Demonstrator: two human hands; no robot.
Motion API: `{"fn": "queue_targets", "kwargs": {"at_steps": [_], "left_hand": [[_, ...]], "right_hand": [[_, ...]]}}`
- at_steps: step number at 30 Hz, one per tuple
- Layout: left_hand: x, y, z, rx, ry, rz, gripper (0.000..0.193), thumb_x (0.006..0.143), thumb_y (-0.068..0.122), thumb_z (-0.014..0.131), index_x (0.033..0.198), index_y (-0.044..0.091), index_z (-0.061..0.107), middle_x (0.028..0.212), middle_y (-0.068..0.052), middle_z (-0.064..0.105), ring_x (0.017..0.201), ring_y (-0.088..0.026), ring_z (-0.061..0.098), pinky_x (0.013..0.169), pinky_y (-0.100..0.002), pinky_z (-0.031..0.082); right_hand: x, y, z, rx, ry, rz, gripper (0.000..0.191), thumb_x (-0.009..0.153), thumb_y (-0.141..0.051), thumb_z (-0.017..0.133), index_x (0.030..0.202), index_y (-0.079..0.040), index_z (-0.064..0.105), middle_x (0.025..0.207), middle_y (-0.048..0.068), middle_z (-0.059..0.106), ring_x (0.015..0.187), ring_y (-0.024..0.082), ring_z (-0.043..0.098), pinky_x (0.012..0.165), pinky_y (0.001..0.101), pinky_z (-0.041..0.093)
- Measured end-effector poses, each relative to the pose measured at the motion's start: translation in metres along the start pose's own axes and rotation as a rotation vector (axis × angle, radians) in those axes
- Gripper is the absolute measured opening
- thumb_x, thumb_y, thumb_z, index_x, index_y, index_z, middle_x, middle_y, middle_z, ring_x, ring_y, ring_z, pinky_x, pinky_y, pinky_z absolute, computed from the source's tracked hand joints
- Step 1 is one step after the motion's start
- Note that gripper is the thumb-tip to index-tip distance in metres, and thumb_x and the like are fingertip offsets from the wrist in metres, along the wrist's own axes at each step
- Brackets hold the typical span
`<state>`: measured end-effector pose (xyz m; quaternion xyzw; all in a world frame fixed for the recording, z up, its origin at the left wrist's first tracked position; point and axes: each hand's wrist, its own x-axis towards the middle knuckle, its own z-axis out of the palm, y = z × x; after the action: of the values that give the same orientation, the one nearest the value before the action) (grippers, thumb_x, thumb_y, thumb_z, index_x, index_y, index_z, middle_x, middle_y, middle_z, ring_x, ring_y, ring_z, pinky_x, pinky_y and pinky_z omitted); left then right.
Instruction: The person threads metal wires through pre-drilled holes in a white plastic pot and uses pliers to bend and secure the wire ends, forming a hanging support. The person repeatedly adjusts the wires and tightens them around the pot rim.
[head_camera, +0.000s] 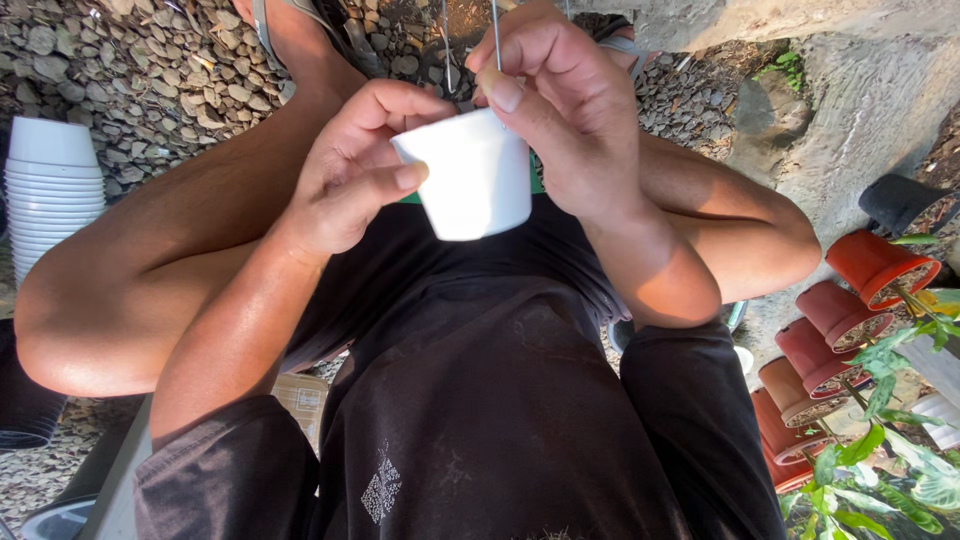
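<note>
Left hand (350, 170) fingers grip white pot (470, 175); right hand (560, 110) pinches a wire (495, 30), top cut off

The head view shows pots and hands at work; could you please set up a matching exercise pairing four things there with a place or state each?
Things:
1. small white pot
2. stack of white pots
3. terracotta-coloured pots
4. thin wire

Places or states:
A. lying in a row at the right edge, beside green leaves
B. pinched by the right hand, running up out of the picture
C. held between both hands, the left hand gripping its side
D. standing at the left edge on the pebbled ground

Pairs: 1-C, 2-D, 3-A, 4-B
</note>
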<state>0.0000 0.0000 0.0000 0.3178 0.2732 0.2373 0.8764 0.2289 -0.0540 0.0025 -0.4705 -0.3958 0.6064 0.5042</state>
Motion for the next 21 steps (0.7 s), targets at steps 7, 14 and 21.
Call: {"fn": "queue_targets", "kwargs": {"at_steps": [7, 14, 21], "left_hand": [[-0.012, -0.022, -0.015, -0.025, -0.124, 0.2, 0.006, 0.109, 0.011, 0.07, 0.114, 0.007, 0.068, 0.105, -0.002, 0.063, 0.113, -0.015, 0.053, 0.12, -0.035, 0.035], [-0.011, -0.025, -0.013, -0.184, -0.116, 0.181, 0.007, 0.113, 0.012, 0.064, 0.12, 0.011, 0.062, 0.11, -0.003, 0.067, 0.132, -0.02, 0.056, 0.116, -0.04, 0.038], [-0.003, -0.015, 0.004, 0.342, -0.029, 0.318, 0.017, 0.1, 0.011, 0.071, 0.114, 0.008, 0.062, 0.111, -0.005, 0.071, 0.111, -0.018, 0.067, 0.134, -0.054, 0.007]], "right_hand": [[-0.001, -0.006, 0.005, 0.062, 0.01, 0.03, 0.003, 0.117, -0.002, 0.058, 0.115, -0.001, 0.06, 0.119, 0.006, 0.061, 0.097, 0.008, 0.062, 0.089, 0.0229, 0.052], [0.0, -0.009, 0.011, 0.013, 0.034, -0.004, 0.005, 0.116, -0.004, 0.057, 0.119, 0.0, 0.059, 0.119, 0.006, 0.061, 0.088, 0.006, 0.056, 0.08, 0.0201, 0.046], [0.003, -0.01, 0.019, -0.125, 0.126, -0.107, 0.002, 0.116, -0.001, 0.058, 0.115, -0.001, 0.056, 0.118, 0.004, 0.057, 0.085, 0.003, 0.046, 0.075, 0.0188, 0.038]]}}
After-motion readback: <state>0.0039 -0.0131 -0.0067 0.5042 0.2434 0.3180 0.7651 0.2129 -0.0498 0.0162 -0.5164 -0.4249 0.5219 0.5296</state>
